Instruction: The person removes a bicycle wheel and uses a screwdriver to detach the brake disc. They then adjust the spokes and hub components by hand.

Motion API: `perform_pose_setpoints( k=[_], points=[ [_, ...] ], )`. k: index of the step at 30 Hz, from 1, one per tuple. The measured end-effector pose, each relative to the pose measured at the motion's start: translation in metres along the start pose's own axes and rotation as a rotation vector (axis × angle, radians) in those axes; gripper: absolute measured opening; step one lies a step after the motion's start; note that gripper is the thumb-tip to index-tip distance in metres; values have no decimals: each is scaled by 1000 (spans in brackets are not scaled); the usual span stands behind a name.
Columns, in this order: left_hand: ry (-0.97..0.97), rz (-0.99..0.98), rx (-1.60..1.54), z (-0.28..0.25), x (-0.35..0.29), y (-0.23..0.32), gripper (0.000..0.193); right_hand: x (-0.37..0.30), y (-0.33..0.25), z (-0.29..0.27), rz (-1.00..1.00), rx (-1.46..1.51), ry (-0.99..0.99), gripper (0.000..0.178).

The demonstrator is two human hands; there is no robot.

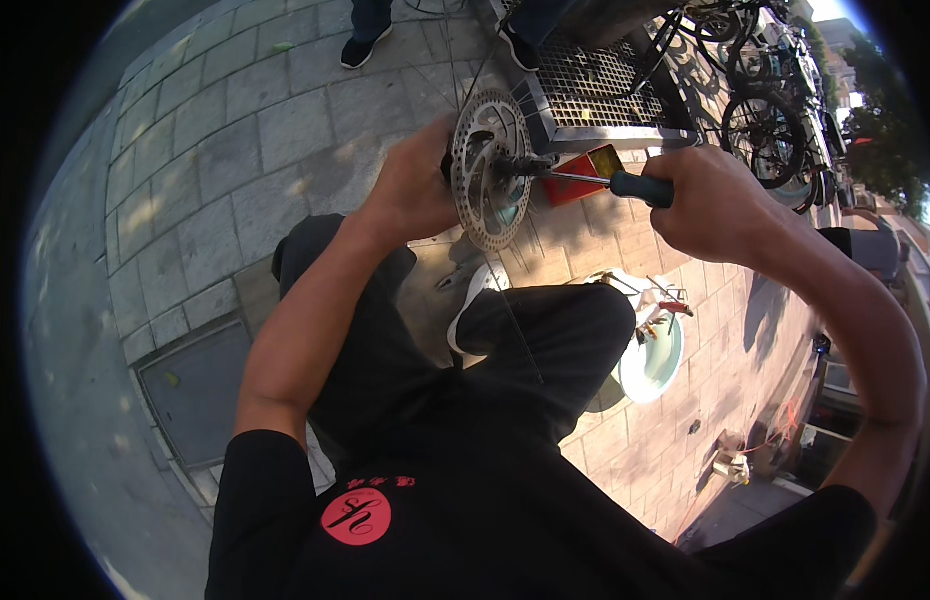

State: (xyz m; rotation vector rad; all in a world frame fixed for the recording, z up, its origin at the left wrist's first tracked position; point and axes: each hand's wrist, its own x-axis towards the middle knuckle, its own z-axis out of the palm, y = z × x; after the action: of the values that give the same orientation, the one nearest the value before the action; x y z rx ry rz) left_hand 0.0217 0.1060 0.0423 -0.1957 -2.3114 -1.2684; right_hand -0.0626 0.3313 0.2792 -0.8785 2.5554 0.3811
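A bicycle wheel is held up in front of me, its thin spokes fanning out around a drilled silver brake disc (496, 237). My left hand (410, 190) grips the wheel behind the disc; its fingertips are hidden there. From the disc's centre a dark axle end (525, 166) sticks out to the right. Closed around the dark green handle of a screwdriver (635, 187) is my right hand (715, 200). The screwdriver's metal shaft points left, and its tip meets the axle end.
Beyond the wheel stands a metal-framed grate (600, 85), with a red box (575, 185) near it. A pale basin (653, 365) with several tools sits right of my knee. Another person's shoes (365, 50) are at the top. Parked bicycles (770, 130) line the far right.
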Motion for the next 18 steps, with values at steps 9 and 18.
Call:
perform_pose_setpoints(
  k=[9, 18],
  points=[
    [-86, -21, 50, 2, -1, 6, 69, -1, 6, 5, -251, -358, 242, 13],
    [-125, -45, -331, 2, 11, 21, 63, -19, -4, -26, -387, -433, 481, 41]
  ],
)
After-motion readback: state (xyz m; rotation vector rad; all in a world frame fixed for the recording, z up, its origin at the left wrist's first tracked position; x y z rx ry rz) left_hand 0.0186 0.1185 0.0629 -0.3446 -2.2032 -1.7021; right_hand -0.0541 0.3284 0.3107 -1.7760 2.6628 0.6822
